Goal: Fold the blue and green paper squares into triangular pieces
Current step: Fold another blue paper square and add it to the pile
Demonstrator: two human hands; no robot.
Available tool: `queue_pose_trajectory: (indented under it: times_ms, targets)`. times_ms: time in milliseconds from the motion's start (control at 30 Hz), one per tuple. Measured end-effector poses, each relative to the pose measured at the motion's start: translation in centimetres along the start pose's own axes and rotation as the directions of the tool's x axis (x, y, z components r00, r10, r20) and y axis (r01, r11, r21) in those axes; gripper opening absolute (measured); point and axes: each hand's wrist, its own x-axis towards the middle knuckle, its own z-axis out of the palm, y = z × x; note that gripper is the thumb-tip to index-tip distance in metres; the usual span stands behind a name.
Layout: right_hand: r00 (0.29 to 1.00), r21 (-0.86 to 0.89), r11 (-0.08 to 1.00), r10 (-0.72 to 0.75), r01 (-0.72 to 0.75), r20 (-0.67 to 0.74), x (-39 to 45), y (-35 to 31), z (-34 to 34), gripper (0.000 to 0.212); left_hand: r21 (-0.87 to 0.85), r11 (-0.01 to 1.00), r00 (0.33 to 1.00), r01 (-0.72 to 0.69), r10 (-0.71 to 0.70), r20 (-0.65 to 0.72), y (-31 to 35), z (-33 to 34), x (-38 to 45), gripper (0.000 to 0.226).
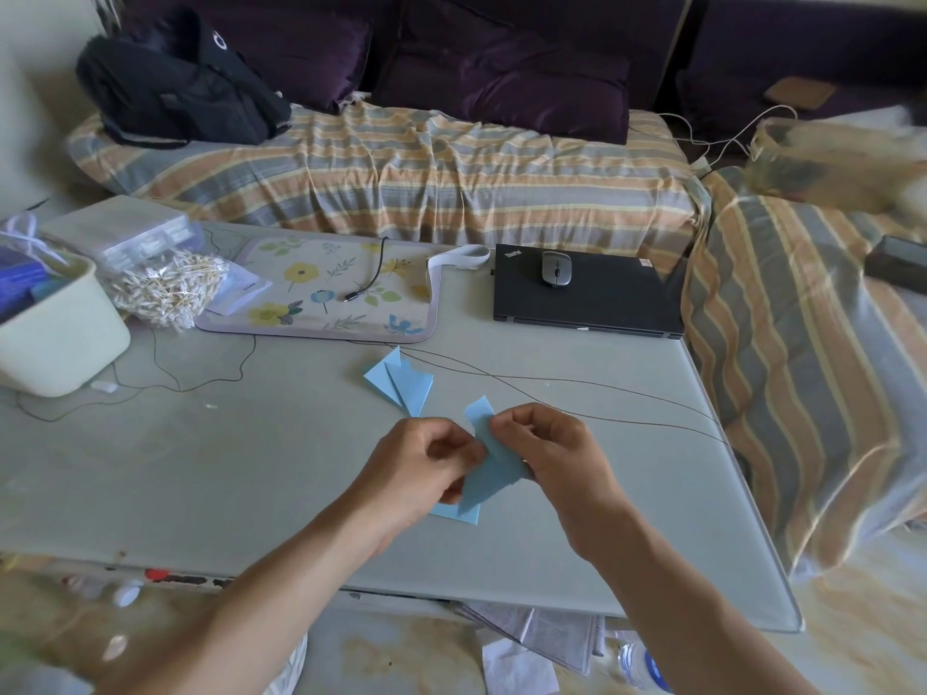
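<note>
Both my hands hold one light blue paper piece (pixel 489 469) just above the grey table (pixel 225 469), near its front middle. My left hand (pixel 419 461) pinches the paper's left edge, and my right hand (pixel 544 451) pinches its upper right part. The paper is partly folded, with a pointed flap sticking up between my fingers. A flat blue paper (pixel 459 514) lies on the table beneath it. Two folded blue triangular pieces (pixel 401 381) lie overlapping on the table just beyond my hands. No green paper is visible.
A closed black laptop (pixel 602 303) with a grey mouse (pixel 556 268) sits at the back right. A floral mat (pixel 321 293), a bag of cotton swabs (pixel 165 288) and a cream bin (pixel 55 333) stand at the back left. Thin cables (pixel 552 383) cross the table.
</note>
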Motion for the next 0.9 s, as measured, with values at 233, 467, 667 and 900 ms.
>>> queue_pose_trajectory:
  times_ms: [233,467,667,900]
  targets:
    - [1.000,-0.034,0.999,0.026,-0.026,0.001,0.13,0.26,0.13,0.009,0.364,0.918,0.971,-0.155,0.209,-0.114,0.19,-0.22,0.09,0.021]
    - [1.000,0.009,1.000,0.030,-0.030,-0.003,0.08,0.22,-0.03,0.012,0.409,0.882,0.962,-0.235,0.272,-0.034,0.07,-0.24,0.19,0.022]
    - [0.998,0.066,0.997,-0.044,0.047,-0.050,0.04,-0.06,0.01,0.015,0.401,0.869,0.953,-0.292,0.300,0.043,0.31,-0.03,-0.08,0.023]
    - [0.994,0.039,0.997,-0.067,0.070,-0.086,0.04,-0.28,-0.02,0.016,0.380,0.886,0.962,-0.265,0.269,0.045,0.41,-0.07,0.19,0.035]
